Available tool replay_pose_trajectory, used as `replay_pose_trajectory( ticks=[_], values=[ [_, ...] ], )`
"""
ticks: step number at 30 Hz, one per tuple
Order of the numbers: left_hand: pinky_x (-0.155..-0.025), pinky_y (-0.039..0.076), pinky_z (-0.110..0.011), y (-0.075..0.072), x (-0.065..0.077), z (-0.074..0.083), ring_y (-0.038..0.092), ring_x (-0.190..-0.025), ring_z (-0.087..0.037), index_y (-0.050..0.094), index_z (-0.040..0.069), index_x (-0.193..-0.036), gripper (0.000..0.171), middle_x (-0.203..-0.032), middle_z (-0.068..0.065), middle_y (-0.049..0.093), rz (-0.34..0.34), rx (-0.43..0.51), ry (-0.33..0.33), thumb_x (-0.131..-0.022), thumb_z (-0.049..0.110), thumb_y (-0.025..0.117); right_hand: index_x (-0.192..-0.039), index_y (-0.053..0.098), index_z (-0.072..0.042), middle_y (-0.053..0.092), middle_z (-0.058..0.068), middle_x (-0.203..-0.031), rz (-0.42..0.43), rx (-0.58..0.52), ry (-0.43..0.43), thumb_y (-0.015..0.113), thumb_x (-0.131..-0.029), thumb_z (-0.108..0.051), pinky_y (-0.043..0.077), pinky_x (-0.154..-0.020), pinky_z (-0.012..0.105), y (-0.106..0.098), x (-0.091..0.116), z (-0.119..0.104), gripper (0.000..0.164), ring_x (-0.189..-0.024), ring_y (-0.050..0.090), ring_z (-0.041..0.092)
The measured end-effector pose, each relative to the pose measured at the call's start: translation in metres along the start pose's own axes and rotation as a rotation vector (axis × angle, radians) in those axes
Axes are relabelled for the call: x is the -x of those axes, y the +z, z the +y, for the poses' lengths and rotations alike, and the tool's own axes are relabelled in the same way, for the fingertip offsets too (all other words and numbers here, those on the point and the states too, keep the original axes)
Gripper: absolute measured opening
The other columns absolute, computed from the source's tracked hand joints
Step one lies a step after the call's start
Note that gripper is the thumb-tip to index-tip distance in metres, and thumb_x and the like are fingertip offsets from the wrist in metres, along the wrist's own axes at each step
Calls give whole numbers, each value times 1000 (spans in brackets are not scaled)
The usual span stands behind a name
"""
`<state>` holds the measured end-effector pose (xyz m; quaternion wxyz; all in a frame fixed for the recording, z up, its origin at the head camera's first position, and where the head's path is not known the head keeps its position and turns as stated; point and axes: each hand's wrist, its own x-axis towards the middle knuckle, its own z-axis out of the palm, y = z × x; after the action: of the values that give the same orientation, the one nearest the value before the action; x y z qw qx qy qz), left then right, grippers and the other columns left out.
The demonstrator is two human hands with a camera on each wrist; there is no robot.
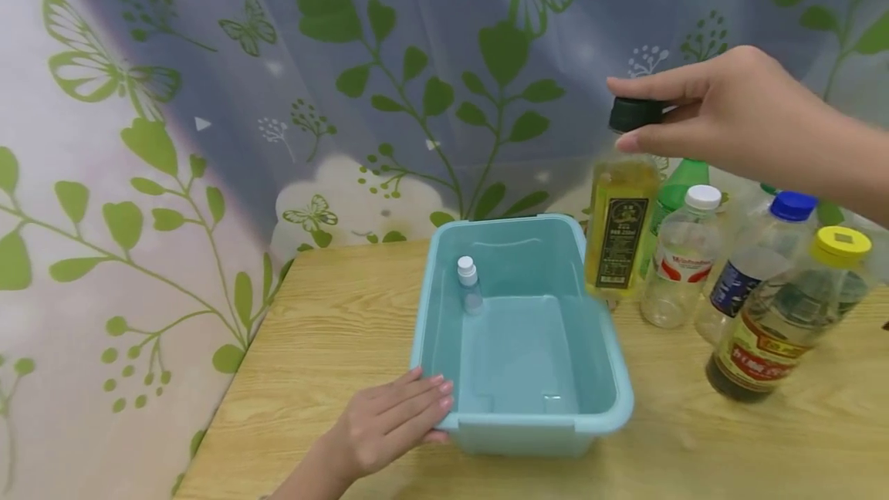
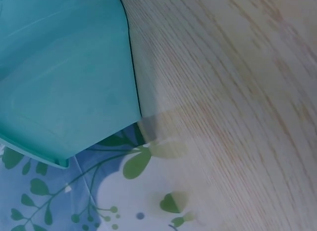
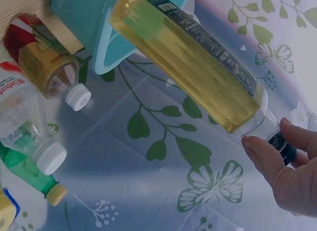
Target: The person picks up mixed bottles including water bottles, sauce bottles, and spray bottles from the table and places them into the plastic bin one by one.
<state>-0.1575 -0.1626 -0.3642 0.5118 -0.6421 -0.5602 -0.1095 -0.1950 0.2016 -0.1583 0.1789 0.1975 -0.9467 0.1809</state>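
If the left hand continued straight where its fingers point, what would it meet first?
The left hand, on the near left corner of the tub, would cross its open inside and probably meet the right wall first. Passing higher, it might reach the dark-capped bottle; depth is unclear.

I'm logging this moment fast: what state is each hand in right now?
Left hand: open, resting on the rim of the blue tub.
Right hand: closed, holding the bottle of yellow liquid by its dark cap.
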Motion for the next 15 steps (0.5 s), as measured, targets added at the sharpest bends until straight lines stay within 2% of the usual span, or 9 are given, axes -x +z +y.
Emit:
replay_pose_trajectory(
  ticks=[4,8,11,15],
  values=[
    [-73,61,-34,-1,0,0,71,-81,-22,69,-8,-100,33,-87,-16,73,4,3,1,-91,23,63,-138,48,-30,47,3,-48,11,-60,-46,65,-89,-37,27,-39,32,4,-3,-12,52,-41,31,19],
    [-72,61,-34,-1,0,0,72,-81,-21,69,-8,-100,32,-87,-16,73,1,5,-2,-91,23,63,-136,52,-24,40,3,-48,14,-62,-88,66,-89,-34,28,-41,30,10,-12,-24,50,-42,33,18],
    [-72,61,-34,0,0,-1,72,-81,-21,69,-7,-100,32,-87,-16,73,2,4,-5,-91,23,63,-133,55,-20,38,4,-49,-17,-65,-73,68,-88,-32,29,-44,29,17,-20,-35,49,-45,35,18],
    [-72,61,-34,1,0,1,72,-80,-22,69,-7,-99,30,-87,-16,73,5,5,-5,-91,22,63,-129,58,-16,41,3,-53,-86,-106,-45,72,-85,-29,29,-48,29,32,-29,-44,48,-49,39,18]
  ],
)
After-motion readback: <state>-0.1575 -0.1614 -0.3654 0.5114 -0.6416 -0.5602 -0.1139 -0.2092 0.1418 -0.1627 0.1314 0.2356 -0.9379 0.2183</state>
